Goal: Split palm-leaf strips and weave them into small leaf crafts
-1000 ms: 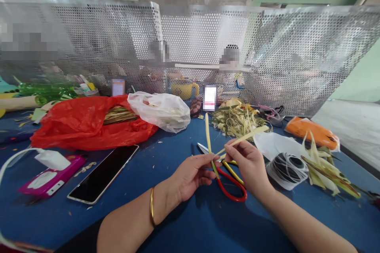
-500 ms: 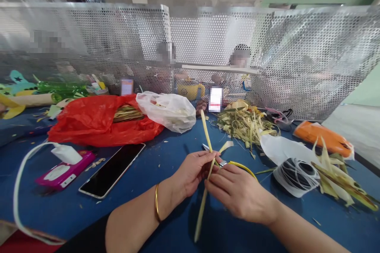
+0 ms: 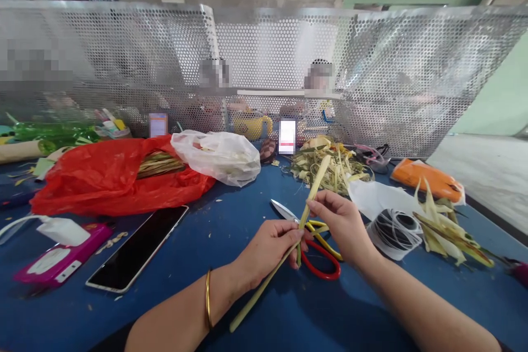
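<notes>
My left hand (image 3: 274, 245) pinches several pale green leaf strips where they cross, thumb on top. One long strip (image 3: 256, 300) slants down toward me from that crossing. My right hand (image 3: 340, 225) grips the upward strip (image 3: 318, 179) between thumb and fingers, just above the left hand. Beneath both hands, scissors with one red and one yellow handle loop (image 3: 325, 275) lie on the blue table, blades pointing up and left. The left fingertips and the strips partly cover the scissors' pivot area.
Left of my hands lie a black phone (image 3: 138, 247), a magenta power strip (image 3: 61, 258) and a red bag (image 3: 94, 176). A white bag (image 3: 225, 157) and leaf scraps (image 3: 299, 168) sit farther back. Right are a spool of line (image 3: 396, 236) and an orange packet (image 3: 429, 179). A perforated screen (image 3: 272, 49) stands behind.
My right hand has moved up and to the right, uncovering the scissors' handles. The long strip's lower end has swung left, and its upper part leans right. The view has shifted right.
</notes>
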Tool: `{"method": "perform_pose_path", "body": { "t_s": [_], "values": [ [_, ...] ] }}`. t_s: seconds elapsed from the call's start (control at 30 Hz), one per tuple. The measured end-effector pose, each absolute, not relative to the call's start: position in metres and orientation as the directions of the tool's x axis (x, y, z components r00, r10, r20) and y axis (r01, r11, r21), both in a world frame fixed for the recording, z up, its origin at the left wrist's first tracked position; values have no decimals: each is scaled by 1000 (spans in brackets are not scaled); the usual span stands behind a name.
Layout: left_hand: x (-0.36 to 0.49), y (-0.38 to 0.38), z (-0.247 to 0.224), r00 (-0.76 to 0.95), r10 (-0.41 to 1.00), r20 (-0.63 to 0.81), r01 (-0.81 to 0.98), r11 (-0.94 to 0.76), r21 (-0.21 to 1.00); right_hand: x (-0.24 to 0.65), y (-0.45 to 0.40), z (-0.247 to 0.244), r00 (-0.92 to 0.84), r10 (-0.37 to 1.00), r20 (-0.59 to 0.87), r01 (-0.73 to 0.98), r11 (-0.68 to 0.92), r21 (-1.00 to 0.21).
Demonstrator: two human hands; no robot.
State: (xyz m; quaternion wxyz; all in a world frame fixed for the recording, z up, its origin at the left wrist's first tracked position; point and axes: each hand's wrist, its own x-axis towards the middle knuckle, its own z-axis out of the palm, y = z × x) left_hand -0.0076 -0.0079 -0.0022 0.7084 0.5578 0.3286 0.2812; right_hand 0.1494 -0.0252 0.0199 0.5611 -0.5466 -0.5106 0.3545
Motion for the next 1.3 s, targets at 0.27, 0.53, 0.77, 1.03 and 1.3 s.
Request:
{"method": "perform_pose_path", "body": {
  "t_s": [0.27,0.53,0.77,1.03,1.3],
  "values": [
    [-6,-8,-7,578,803,-143,-30,196,980,148,-28,16,185,969,162,134,138,-981],
    [-8,-8,-3,604,749,-273,-130,430,893,148,-27,18,190,970,150,31,146,-989],
    [-8,-6,0,639,701,-317,-173,533,828,151,-27,14,103,994,31,-201,51,-978],
    [-7,-4,-6,532,821,-209,-154,336,929,148,-25,18,269,952,150,-35,165,-986],
    [-9,-5,-4,530,825,-198,-127,308,943,145,-28,19,98,989,113,17,112,-994]
  ]
}}
